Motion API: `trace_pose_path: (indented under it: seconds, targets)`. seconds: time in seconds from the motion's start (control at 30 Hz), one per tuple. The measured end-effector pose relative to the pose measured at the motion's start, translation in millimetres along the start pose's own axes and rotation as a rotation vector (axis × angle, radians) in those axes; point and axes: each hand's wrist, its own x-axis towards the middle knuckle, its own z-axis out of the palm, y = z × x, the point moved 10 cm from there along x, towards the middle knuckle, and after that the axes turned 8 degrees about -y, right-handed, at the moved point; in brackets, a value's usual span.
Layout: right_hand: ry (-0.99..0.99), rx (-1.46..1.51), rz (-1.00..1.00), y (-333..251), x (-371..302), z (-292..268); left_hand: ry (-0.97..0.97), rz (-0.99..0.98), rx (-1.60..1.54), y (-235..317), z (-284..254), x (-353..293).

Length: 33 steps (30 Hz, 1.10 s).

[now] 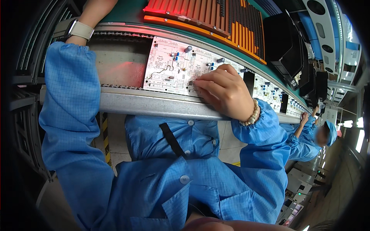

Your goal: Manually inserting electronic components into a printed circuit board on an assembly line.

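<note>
A white circuit board (160,61) lies on the conveyor, carrying blue and dark cylindrical capacitors (188,49) and a bent dark wire. Over its right part, my right hand (227,90) is closed, thumb and fingers pinched on a small grey electronic component (191,82) at the board's surface. The fingers hide some of the board beneath them. At the upper left, my left hand (98,13) reaches past the conveyor's far rail, with a watch (79,30) on its wrist. Its fingers lie beyond the picture's edge, so what they do is hidden.
The conveyor's metal near rail (154,104) runs between my body and the board. Beyond the far rail stands an orange and brown slotted rack (200,17), with black bins (283,42) to its right. More boards (268,92) and a person in blue (308,140) are farther right.
</note>
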Motion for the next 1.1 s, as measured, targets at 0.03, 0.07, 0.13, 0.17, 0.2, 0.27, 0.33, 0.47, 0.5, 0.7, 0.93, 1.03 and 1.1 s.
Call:
trace_pose_path:
  seconds: [0.03, 0.07, 0.13, 0.17, 0.2, 0.27, 0.33, 0.47, 0.5, 0.7, 0.93, 1.03, 1.1]
  targets:
    - [-0.01, -0.036, -0.036, -1.6, -2.4, 1.2, -0.01, 0.008, 0.0, 2.7, 0.9, 2.3]
    - [-0.02, -0.072, -0.072, -3.4, -4.5, 2.4, -0.02, -0.018, 0.011, 2.4, 1.5, 3.3]
    - [-0.027, -0.117, -0.094, -7.2, -5.1, 1.5, -0.022, -0.034, 0.015, 1.9, 0.1, 2.8]
    - [-0.038, -0.158, -0.121, -10.4, -5.9, 2.6, -0.033, 0.003, 0.007, 3.5, 0.1, 4.4]
    - [-0.034, -0.163, -0.108, -9.1, -8.1, 1.7, -0.041, 0.043, -0.004, 4.8, 1.4, 6.1]
    - [-0.103, -0.151, -0.1, -6.1, -11.3, 9.8, -0.021, 0.066, 0.011, -19.2, 11.4, 7.2]
    - [-0.101, -0.112, -0.115, -5.7, -12.2, 14.5, -0.088, 0.07, -0.078, -65.3, 26.2, 6.5]
    - [-0.087, -0.06, -0.095, 2.6, -16.6, 17.1, -0.151, 0.06, -0.019, -68.5, 34.7, 14.9]
    - [-0.082, -0.056, -0.088, 2.3, -16.9, 15.9, -0.167, 0.02, -0.028, -72.3, 35.9, 16.0]
    - [-0.087, -0.185, -0.121, -3.4, -22.6, 19.8, -0.21, -0.016, -0.076, -87.9, 38.2, 17.9]
    - [-0.022, -0.098, -0.071, 0.7, -20.2, 15.8, -0.191, 0.0, -0.132, -82.1, 31.7, 18.8]
    - [-0.039, -0.169, -0.09, -5.0, -20.7, 19.9, -0.194, -0.018, -0.094, -78.2, 29.2, 19.3]
    - [-0.022, -0.198, -0.091, -6.8, -21.3, 19.0, -0.203, -0.019, -0.112, -76.5, 29.7, 19.4]
